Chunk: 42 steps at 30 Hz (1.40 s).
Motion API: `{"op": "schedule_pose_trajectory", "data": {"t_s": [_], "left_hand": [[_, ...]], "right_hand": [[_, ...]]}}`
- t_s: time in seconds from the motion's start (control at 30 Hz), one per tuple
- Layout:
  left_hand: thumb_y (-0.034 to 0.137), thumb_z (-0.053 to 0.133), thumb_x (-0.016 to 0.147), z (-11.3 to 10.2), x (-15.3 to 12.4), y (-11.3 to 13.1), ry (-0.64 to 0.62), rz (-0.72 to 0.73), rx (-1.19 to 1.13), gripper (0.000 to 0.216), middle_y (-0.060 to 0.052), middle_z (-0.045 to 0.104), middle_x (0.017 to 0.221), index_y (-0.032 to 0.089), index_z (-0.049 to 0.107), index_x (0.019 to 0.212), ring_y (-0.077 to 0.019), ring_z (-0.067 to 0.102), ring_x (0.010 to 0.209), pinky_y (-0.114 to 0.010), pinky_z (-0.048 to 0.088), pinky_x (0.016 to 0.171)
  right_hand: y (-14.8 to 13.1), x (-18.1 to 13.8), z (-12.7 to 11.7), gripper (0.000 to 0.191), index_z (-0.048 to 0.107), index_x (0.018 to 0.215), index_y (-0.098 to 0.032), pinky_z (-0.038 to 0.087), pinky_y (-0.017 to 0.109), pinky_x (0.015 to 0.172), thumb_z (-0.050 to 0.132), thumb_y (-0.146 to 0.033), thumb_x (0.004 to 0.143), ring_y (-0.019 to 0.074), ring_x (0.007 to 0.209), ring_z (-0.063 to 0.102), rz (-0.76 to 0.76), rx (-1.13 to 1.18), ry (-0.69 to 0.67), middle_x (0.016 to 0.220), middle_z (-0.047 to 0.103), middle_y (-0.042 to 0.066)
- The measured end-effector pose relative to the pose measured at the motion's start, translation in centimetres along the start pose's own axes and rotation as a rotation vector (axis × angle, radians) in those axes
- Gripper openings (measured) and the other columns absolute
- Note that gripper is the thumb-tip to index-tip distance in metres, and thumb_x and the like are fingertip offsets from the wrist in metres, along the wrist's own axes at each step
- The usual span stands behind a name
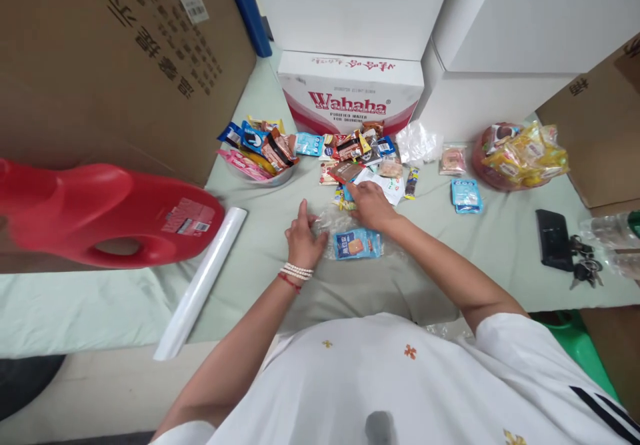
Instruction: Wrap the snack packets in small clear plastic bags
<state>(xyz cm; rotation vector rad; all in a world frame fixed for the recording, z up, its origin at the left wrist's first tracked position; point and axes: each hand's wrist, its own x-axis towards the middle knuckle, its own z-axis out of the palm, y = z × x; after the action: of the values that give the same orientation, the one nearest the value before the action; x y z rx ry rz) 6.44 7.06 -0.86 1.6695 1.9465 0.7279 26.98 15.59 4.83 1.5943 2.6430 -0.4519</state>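
Note:
My left hand point(304, 240) is at the left edge of a clear plastic bag point(327, 222), fingers spread and the index finger stretched forward. In the bag's near part lie blue biscuit packets point(357, 244). My right hand point(374, 205) reaches over the bag to the near side of a snack pile, its fingers bent down on a small blue snack packet point(349, 193). A yellow packet point(345, 203) is just below those fingertips. Beside the right hand lie a white packet point(391, 186), a brown packet point(347, 170) and a narrow dark-blue packet point(411, 183).
A bowl of snacks point(270, 180) stands left, a pinkish bowl point(483, 172) right. Behind is a Wahaba-style water carton point(350, 92). A red jug point(145, 215) and white roll point(200, 285) are left; a phone point(553, 240) and keys point(586, 270) right. Blue packets point(466, 195) lie between.

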Motion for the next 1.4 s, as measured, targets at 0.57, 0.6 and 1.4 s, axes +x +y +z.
{"op": "schedule_pose_trajectory", "data": {"t_s": [0.57,0.6,1.4], "left_hand": [[0.027,0.069,0.071,-1.2,1.3,-0.5,-0.182,0.128,-0.466,0.02,-0.002,0.057,0.092,0.022,0.049,0.072,-0.0161,0.057,0.081,-0.032,0.05,0.079],[0.029,0.072,0.069,-1.2,1.4,-0.6,-0.214,0.078,-0.484,0.024,-0.001,0.058,0.096,0.021,0.056,0.084,-0.0135,0.054,0.073,-0.03,0.05,0.072],[0.022,0.059,0.08,2.1,-3.2,6.8,-0.348,-0.007,-0.481,0.027,-0.011,0.069,0.096,0.015,0.072,0.103,-0.0258,0.065,0.096,-0.047,0.055,0.093]], "right_hand": [[1.0,-1.2,-1.5,0.051,0.055,0.149,-0.019,0.041,0.031,0.08,0.061,-0.036,0.101,0.0291,0.106,0.067,0.051,-0.023,-0.086,0.117,0.074,0.016],[0.7,-1.4,-1.9,0.042,0.061,0.141,-0.019,0.04,0.031,0.079,0.057,-0.034,0.103,0.0282,0.105,0.067,0.017,-0.033,-0.094,0.117,0.074,0.015],[0.3,-13.0,5.1,0.037,0.066,0.134,-0.024,0.051,0.041,0.097,0.05,-0.018,0.101,0.0252,0.108,0.056,-0.322,0.409,0.061,0.12,0.063,0.011]]}}
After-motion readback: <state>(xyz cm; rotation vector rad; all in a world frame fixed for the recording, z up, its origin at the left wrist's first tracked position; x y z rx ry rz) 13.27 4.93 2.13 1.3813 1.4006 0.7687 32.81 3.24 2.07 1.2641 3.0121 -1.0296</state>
